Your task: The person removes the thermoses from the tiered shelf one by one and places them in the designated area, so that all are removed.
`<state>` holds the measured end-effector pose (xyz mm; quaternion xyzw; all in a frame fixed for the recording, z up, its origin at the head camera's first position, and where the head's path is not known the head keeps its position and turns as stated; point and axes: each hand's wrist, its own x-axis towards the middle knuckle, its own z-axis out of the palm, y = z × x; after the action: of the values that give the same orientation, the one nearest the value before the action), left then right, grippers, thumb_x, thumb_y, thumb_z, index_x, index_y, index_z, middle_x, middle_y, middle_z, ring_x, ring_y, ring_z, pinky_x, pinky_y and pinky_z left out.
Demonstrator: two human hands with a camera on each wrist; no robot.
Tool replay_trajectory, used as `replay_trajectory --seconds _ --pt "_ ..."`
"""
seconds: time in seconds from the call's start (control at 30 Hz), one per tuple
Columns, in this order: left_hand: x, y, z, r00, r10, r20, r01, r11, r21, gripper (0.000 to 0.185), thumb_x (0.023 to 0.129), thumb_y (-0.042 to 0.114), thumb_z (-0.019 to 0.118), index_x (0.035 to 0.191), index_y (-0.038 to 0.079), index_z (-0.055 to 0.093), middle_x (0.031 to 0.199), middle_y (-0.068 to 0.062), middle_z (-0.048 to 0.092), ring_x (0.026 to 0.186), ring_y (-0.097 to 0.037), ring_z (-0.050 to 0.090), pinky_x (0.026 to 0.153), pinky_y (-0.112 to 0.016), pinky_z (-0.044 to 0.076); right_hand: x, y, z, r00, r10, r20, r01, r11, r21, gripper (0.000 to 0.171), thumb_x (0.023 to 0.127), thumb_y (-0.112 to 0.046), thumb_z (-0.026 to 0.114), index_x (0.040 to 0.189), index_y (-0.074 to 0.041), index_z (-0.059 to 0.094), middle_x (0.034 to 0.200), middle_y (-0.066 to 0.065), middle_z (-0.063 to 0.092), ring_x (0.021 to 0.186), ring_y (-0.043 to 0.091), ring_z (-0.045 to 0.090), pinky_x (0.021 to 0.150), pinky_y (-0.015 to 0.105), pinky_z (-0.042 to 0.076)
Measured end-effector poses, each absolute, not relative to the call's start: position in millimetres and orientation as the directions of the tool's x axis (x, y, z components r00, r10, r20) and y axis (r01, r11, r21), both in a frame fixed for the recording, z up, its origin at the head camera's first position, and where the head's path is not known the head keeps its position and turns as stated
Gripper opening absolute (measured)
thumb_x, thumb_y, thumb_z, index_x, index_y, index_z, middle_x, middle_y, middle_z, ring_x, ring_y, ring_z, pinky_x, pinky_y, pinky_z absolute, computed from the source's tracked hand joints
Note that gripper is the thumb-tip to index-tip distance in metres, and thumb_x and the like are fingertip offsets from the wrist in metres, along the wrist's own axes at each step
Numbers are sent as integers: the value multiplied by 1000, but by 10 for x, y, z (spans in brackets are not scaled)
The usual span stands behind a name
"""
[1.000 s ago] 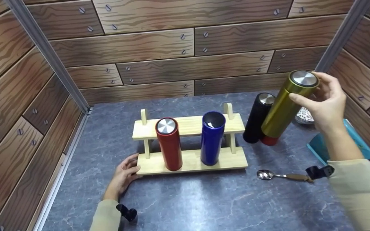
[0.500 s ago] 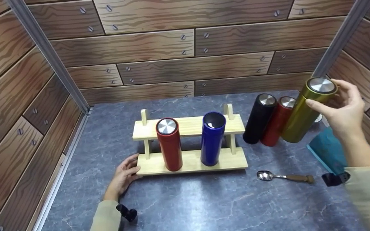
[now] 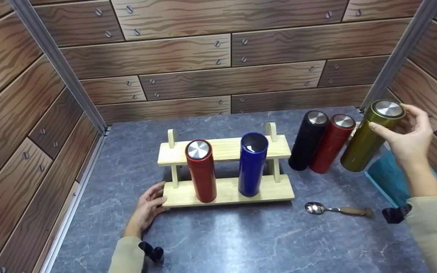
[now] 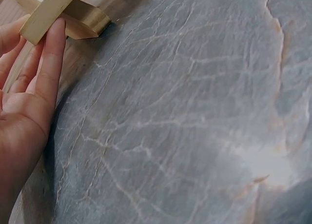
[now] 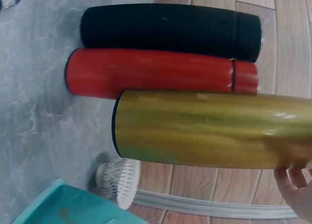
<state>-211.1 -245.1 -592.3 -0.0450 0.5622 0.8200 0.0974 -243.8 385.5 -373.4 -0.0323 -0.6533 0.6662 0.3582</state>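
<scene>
Gold flask held at right of frame

Five flasks counted: two red, one blue, one black, one gold. Red flask (image 3: 201, 170) and blue flask (image 3: 253, 163) upright in the wooden rack (image 3: 226, 191) at centre; black flask (image 3: 308, 140) and second red flask (image 3: 331, 143) touching, right of the rack. Gold flask (image 3: 370, 135), glossy with a steel cap, just beside them at right, gripped near the cap by the right hand (image 3: 410, 139). Left hand (image 3: 147, 209) flat, fingers straight against the rack's lower left end. One spoon (image 3: 336, 209) at lower right
</scene>
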Motion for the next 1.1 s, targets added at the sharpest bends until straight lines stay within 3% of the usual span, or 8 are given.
replay_trajectory --seconds 0.3,0.73,1.1 --pt "-2113 -2446 -5922 -975 96 -200 -221 -354 909 61 81 -7 62 137 3 41 125 -17 48 92 -28 58 70 -42 51 -2522 3932 -4001 -708 593 383 -323 211 -923 69 59 7 83 121 -10 54 109 -1 61 90 10 54 73 19 41" --pt "-2114 -2419 -5920 -977 88 -195 -213 -334 918 60 82 -7 61 138 3 40 121 -16 50 91 -27 59 72 -41 51 -2636 3965 -4342 -732 639 237 -295 16 -955 76 55 10 84 120 -12 50 112 0 56 103 12 50 79 17 38" --pt "-2123 -2440 -5946 -977 90 -193 -212 -352 912 60 82 -7 61 138 2 40 121 -16 51 92 -29 59 72 -43 51 -2773 3969 -4493 -717 651 249 -267 73 -961 72 57 7 84 117 -12 49 111 0 53 102 12 49 85 17 40"
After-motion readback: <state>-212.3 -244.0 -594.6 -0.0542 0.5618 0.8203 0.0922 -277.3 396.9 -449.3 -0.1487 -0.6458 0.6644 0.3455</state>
